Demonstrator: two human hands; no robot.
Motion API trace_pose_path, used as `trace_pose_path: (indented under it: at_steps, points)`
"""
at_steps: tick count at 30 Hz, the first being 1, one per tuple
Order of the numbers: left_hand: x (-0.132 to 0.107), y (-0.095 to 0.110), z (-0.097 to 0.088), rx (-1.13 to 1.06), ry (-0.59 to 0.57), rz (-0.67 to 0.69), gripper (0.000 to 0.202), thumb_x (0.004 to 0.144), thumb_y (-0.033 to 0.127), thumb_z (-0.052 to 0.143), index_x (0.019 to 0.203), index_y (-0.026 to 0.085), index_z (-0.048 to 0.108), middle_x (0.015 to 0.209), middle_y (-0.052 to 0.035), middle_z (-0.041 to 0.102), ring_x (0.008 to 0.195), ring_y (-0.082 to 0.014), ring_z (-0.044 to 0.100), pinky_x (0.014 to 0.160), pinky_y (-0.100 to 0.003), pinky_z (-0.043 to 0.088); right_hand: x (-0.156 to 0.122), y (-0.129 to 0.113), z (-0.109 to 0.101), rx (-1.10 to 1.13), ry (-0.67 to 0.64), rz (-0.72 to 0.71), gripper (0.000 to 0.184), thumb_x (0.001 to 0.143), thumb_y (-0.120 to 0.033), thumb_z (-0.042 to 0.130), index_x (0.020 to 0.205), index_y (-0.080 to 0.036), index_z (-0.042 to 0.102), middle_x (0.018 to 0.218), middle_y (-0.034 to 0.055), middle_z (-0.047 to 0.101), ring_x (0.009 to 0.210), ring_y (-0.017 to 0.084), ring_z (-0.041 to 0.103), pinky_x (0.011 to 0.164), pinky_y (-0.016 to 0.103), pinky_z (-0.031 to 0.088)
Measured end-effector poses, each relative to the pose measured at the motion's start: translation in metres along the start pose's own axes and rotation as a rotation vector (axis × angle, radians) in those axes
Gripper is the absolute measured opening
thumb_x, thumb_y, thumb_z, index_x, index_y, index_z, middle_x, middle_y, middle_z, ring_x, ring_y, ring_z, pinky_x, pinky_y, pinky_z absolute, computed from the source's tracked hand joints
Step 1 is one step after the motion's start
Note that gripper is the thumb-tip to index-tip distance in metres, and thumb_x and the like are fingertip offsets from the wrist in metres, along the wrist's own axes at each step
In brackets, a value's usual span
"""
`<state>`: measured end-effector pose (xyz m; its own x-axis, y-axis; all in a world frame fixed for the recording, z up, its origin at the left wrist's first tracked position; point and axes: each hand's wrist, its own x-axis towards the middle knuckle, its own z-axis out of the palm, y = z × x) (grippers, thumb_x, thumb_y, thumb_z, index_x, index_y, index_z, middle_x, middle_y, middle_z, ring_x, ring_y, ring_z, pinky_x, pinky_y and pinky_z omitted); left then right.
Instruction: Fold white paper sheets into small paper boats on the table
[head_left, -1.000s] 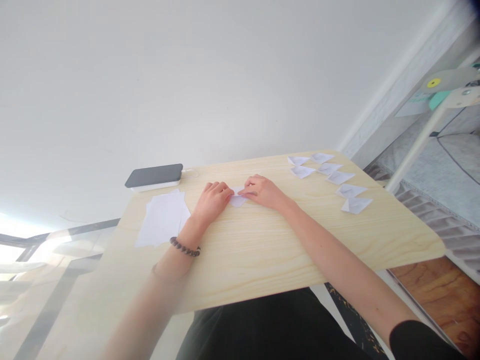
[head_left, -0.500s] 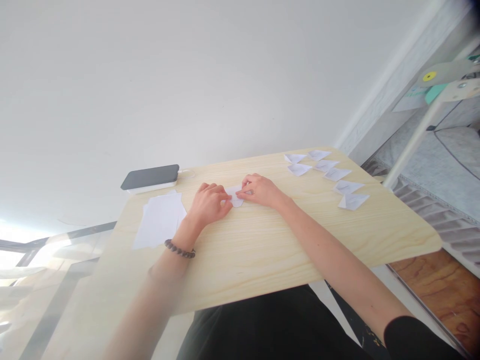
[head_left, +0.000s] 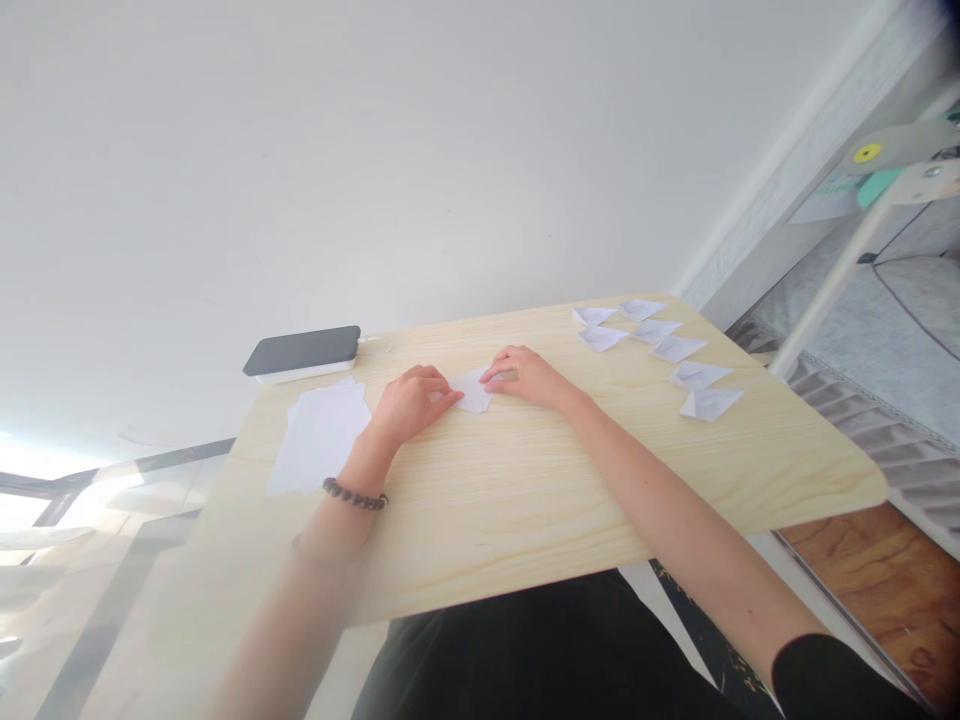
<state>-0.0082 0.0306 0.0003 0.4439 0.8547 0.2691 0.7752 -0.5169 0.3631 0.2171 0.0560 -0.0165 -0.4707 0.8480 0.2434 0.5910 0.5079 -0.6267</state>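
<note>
A small piece of white paper (head_left: 474, 393) lies near the middle of the pale wooden surface (head_left: 487, 500), between the person's two hands. The left hand (head_left: 411, 406) holds its left edge, thumb and fingertips drawn close together there. The right hand (head_left: 529, 378) holds the right edge between thumb and forefinger, the other fingers curled, with a small gap showing inside the curl. The paper looks flat with cut-off corners; its creases are too faint to make out.

Left of the left hand is a loose stack of white sheets (head_left: 322, 435), their edges not lined up. A bracelet (head_left: 355, 495) of dark round beads circles the left wrist. Behind the stack, at the far left corner of the surface, sits a flat device (head_left: 304, 350) with a dark top and a white base, a white cable (head_left: 378, 343) running from its right end.

Well to the right of the right hand, seven folded papers (head_left: 711, 404) with pointed ends are spread in a loose group towards the far right corner. A plain pale wall (head_left: 375, 150) rises behind the surface. A black sleeve (head_left: 832, 670) covers the upper right arm.
</note>
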Motion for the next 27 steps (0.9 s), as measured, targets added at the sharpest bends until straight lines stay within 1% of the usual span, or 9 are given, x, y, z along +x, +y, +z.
trace_pose_path:
  at_steps: [2, 7, 9, 13, 15, 19, 21, 24, 27]
  points:
    - [0.001, -0.001, 0.0, -0.03, -0.006, -0.028, 0.027, 0.077, 0.042, 0.05, 0.066, 0.021, 0.065, 0.085, -0.0029, 0.063, 0.082, -0.0181, 0.055, 0.071, -0.029, 0.042, 0.0, 0.0, 0.0, 0.001, -0.004, 0.01, 0.018, 0.073, -0.035, 0.061, 0.087, -0.027, 0.068, 0.093, 0.0036, 0.056, 0.092, 0.018, 0.05, 0.085, 0.033, 0.037]
    - [0.005, -0.005, 0.002, -0.127, -0.02, -0.197, 0.026, 0.071, 0.044, 0.056, 0.062, 0.02, 0.064, 0.076, -0.0025, 0.062, 0.069, -0.0166, 0.055, 0.067, -0.03, 0.043, 0.001, -0.002, -0.001, 0.017, 0.0, 0.042, 0.017, 0.071, -0.034, 0.063, 0.084, -0.025, 0.068, 0.09, 0.0032, 0.055, 0.091, 0.018, 0.049, 0.083, 0.032, 0.037]
    - [0.006, -0.007, 0.004, -0.12, -0.011, -0.225, 0.025, 0.069, 0.045, 0.057, 0.065, 0.021, 0.065, 0.078, -0.0036, 0.061, 0.071, -0.0177, 0.055, 0.069, -0.032, 0.044, 0.001, -0.002, -0.001, 0.022, 0.001, 0.061, 0.018, 0.07, -0.035, 0.063, 0.084, -0.024, 0.068, 0.09, 0.0031, 0.054, 0.09, 0.018, 0.049, 0.082, 0.031, 0.038]
    - [0.005, -0.011, 0.004, -0.01, -0.009, -0.252, 0.026, 0.067, 0.048, 0.059, 0.067, 0.023, 0.068, 0.087, -0.0066, 0.059, 0.088, -0.025, 0.051, 0.079, -0.039, 0.041, 0.002, -0.002, 0.0, 0.024, 0.001, 0.086, 0.02, 0.069, -0.036, 0.064, 0.083, -0.023, 0.067, 0.091, 0.0029, 0.051, 0.088, 0.016, 0.05, 0.079, 0.03, 0.039]
    - [0.005, -0.011, 0.002, 0.025, -0.022, -0.264, 0.028, 0.067, 0.049, 0.058, 0.068, 0.024, 0.069, 0.087, -0.0072, 0.059, 0.089, -0.0266, 0.05, 0.078, -0.04, 0.041, 0.002, -0.001, 0.0, 0.028, 0.003, 0.089, 0.02, 0.068, -0.036, 0.064, 0.083, -0.023, 0.067, 0.091, 0.0027, 0.05, 0.088, 0.016, 0.05, 0.079, 0.03, 0.039]
    - [0.007, -0.01, -0.004, 0.049, -0.081, -0.305, 0.029, 0.066, 0.05, 0.058, 0.065, 0.023, 0.068, 0.08, -0.0067, 0.059, 0.083, -0.0252, 0.051, 0.071, -0.036, 0.041, 0.002, -0.001, 0.0, 0.037, 0.004, 0.101, 0.02, 0.069, -0.037, 0.064, 0.083, -0.023, 0.067, 0.091, 0.0024, 0.049, 0.087, 0.016, 0.05, 0.078, 0.029, 0.039]
    - [0.007, -0.01, -0.006, 0.055, -0.118, -0.34, 0.029, 0.065, 0.051, 0.058, 0.065, 0.023, 0.068, 0.08, -0.0067, 0.059, 0.083, -0.026, 0.05, 0.07, -0.037, 0.04, 0.001, -0.002, 0.0, 0.039, 0.001, 0.105, 0.02, 0.069, -0.037, 0.063, 0.083, -0.024, 0.067, 0.091, 0.0024, 0.049, 0.087, 0.016, 0.05, 0.078, 0.029, 0.039]
    - [0.005, -0.01, -0.005, 0.069, -0.131, -0.359, 0.028, 0.067, 0.049, 0.057, 0.073, 0.023, 0.066, 0.089, -0.0077, 0.058, 0.09, -0.0287, 0.048, 0.076, -0.042, 0.038, 0.001, -0.002, -0.001, 0.034, -0.006, 0.1, 0.02, 0.069, -0.037, 0.063, 0.083, -0.024, 0.067, 0.092, 0.0026, 0.05, 0.089, 0.016, 0.049, 0.079, 0.03, 0.039]
    - [0.0, -0.01, -0.001, 0.071, -0.071, -0.303, 0.03, 0.073, 0.046, 0.053, 0.092, 0.025, 0.062, 0.101, -0.0084, 0.053, 0.097, -0.029, 0.045, 0.082, -0.047, 0.035, 0.001, -0.002, -0.001, 0.021, -0.008, 0.081, 0.02, 0.071, -0.037, 0.062, 0.084, -0.023, 0.066, 0.093, 0.0031, 0.051, 0.09, 0.017, 0.049, 0.082, 0.031, 0.038]
